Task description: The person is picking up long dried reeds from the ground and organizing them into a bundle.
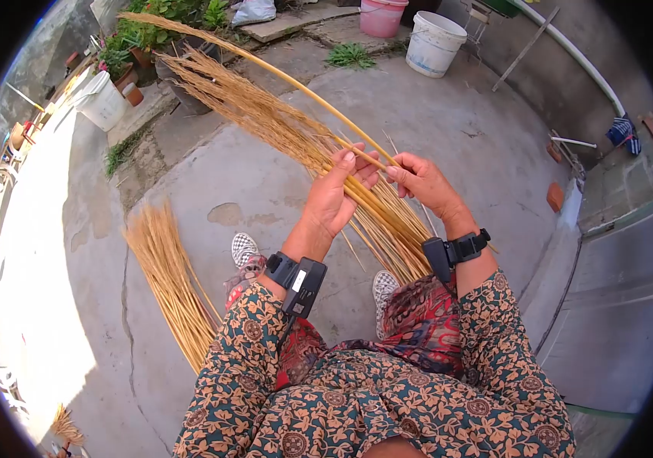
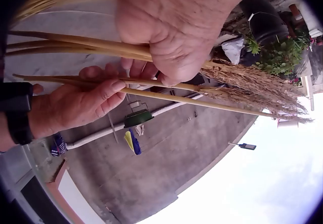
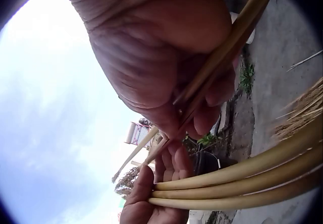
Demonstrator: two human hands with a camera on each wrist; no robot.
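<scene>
My left hand holds several dry yellow reed stalks, palm turned partly up with the thumb over them. Their feathery heads stick out past that hand. Close beside it, my right hand pinches thinner stalks between thumb and fingers. One long stalk arches from the right hand toward the far left, ending in a tuft. The right fingertips are right by the left hand's fingers. Under both hands, a large bundle of reeds lies at a slant, its cut ends near the right knee.
A smaller reed bundle lies on the concrete floor at left. White buckets and a pink bucket stand farther off. Potted plants line the back left. A brick piece lies near the right wall.
</scene>
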